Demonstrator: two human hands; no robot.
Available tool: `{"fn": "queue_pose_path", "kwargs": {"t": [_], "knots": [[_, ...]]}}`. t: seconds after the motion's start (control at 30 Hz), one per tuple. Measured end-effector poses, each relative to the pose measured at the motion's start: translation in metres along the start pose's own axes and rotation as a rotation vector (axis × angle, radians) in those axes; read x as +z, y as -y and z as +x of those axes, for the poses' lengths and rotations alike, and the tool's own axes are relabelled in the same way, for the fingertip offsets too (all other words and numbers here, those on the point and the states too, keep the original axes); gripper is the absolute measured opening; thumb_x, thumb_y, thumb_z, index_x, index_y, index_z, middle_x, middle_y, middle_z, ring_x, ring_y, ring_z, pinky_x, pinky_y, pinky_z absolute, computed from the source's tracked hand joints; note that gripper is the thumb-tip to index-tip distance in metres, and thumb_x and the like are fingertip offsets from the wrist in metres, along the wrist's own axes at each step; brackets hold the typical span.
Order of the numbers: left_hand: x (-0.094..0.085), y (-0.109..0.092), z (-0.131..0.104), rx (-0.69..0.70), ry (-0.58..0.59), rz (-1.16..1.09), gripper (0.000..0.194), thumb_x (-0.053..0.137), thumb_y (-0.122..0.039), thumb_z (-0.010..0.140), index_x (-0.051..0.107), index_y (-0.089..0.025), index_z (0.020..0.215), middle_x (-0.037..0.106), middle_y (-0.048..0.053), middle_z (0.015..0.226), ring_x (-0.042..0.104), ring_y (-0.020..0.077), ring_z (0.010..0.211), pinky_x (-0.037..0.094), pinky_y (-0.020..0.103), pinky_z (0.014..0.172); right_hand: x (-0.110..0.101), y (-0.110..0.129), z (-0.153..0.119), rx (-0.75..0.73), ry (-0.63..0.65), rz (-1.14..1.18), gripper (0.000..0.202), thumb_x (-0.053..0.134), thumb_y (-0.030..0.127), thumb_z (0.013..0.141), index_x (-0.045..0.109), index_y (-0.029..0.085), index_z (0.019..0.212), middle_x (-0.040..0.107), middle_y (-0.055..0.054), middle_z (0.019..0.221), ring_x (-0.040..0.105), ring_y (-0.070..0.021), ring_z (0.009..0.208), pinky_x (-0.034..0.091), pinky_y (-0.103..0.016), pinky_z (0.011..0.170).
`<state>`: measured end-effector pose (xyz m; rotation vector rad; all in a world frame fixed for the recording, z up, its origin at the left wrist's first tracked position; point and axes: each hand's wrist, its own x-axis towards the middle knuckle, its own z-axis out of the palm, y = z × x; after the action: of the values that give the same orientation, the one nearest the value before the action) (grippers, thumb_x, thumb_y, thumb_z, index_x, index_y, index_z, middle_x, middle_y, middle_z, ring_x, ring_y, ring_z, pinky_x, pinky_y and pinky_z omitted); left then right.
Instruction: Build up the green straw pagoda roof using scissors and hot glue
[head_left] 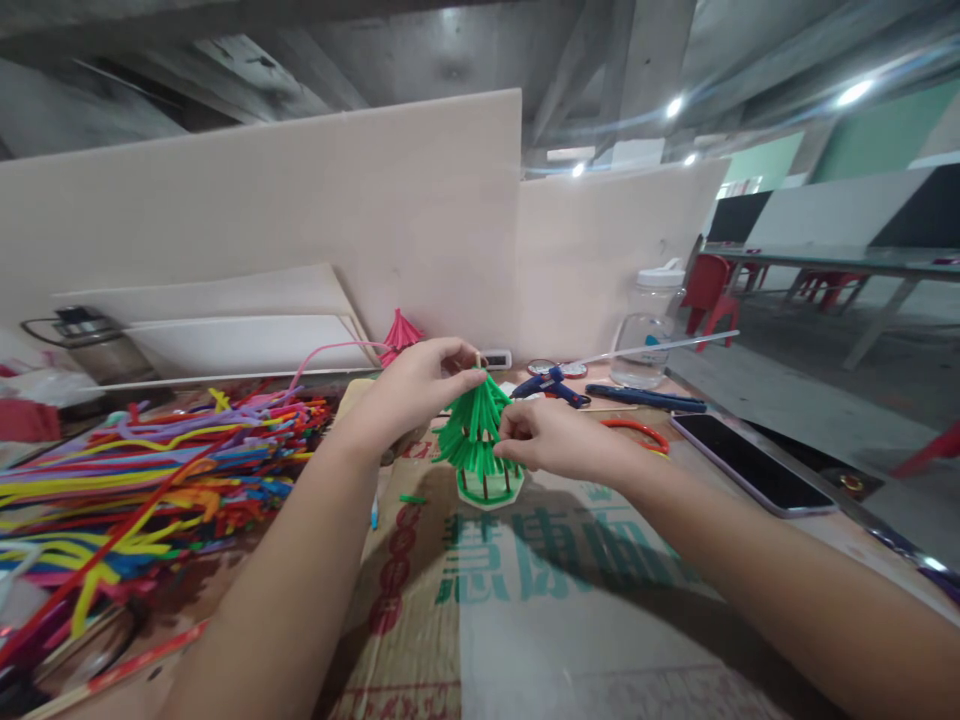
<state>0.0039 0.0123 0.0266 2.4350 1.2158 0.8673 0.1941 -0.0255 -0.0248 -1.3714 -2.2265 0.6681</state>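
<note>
A small green tiered tower (pixel 472 430), made of fuzzy stems, stands upright on a pale base with a green rim, on printed cardboard (pixel 525 620). My left hand (pixel 431 385) is at the tower's top, its thumb and fingers closed round the tip. On the tower's right side, my right hand (pixel 544 435) has its fingers curled and pressed together against the green layers. Whether a separate small piece is between those fingers is too small to tell. A short green scrap (pixel 412 499) lies on the cardboard left of the base.
Many coloured fuzzy stems (pixel 150 470) cover the left side. Behind stands a pink tower (pixel 401 332). A blue glue gun (pixel 551 383), red-handled scissors (pixel 637 432), a clear jug (pixel 646 330) and a phone (pixel 750 462) are at the right. Pale boards (pixel 300 230) rise behind.
</note>
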Motion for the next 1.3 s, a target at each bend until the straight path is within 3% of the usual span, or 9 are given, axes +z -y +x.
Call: {"fn": "queue_pose_path", "kwargs": {"t": [0.13, 0.37, 0.53, 1.03, 1.3], "knots": [[0.001, 0.001, 0.001, 0.004, 0.001, -0.018, 0.026, 0.060, -0.039, 0.085, 0.066, -0.017, 0.096, 0.071, 0.004, 0.089, 0.065, 0.0184, 0.079, 0.047, 0.028, 0.069, -0.005, -0.002, 0.001, 0.036, 0.138, 0.133, 0.015, 0.061, 0.020, 0.078, 0.053, 0.020, 0.067, 0.057, 0.004, 0.055, 0.054, -0.0111, 0.053, 0.035, -0.022, 0.050], [0.001, 0.003, 0.001, 0.004, -0.002, -0.017, 0.028, 0.060, -0.041, 0.085, 0.066, -0.017, 0.097, 0.071, 0.005, 0.090, 0.065, 0.0190, 0.081, 0.048, 0.029, 0.070, -0.005, 0.003, -0.002, 0.058, 0.060, 0.127, 0.014, 0.061, 0.021, 0.079, 0.053, 0.020, 0.067, 0.056, 0.005, 0.050, 0.053, -0.0111, 0.049, 0.033, -0.022, 0.049], [0.000, 0.001, 0.000, -0.010, 0.001, -0.037, 0.028, 0.061, -0.041, 0.085, 0.066, -0.017, 0.098, 0.071, 0.005, 0.091, 0.064, 0.0187, 0.081, 0.047, 0.028, 0.068, -0.008, 0.004, -0.002, 0.094, 0.189, 0.121, 0.019, 0.061, 0.023, 0.078, 0.055, 0.019, 0.060, 0.058, 0.003, 0.049, 0.049, -0.0102, 0.048, 0.032, -0.022, 0.047], [0.000, -0.006, -0.002, 0.000, 0.014, 0.023, 0.030, 0.063, -0.040, 0.084, 0.065, -0.017, 0.101, 0.070, 0.005, 0.096, 0.064, 0.0199, 0.085, 0.048, 0.030, 0.074, -0.011, 0.009, -0.004, 0.099, 0.143, 0.096, 0.022, 0.060, 0.019, 0.076, 0.052, 0.019, 0.056, 0.052, 0.004, 0.046, 0.046, -0.0098, 0.046, 0.030, -0.023, 0.047], [0.005, -0.003, -0.002, 0.087, 0.024, 0.151, 0.031, 0.062, -0.037, 0.082, 0.063, -0.018, 0.106, 0.066, 0.006, 0.102, 0.062, 0.0230, 0.095, 0.048, 0.034, 0.083, -0.009, 0.010, -0.003, 0.085, 0.128, 0.109, 0.024, 0.060, 0.018, 0.077, 0.049, 0.019, 0.056, 0.050, 0.006, 0.047, 0.045, -0.0097, 0.048, 0.029, -0.024, 0.048]]}}
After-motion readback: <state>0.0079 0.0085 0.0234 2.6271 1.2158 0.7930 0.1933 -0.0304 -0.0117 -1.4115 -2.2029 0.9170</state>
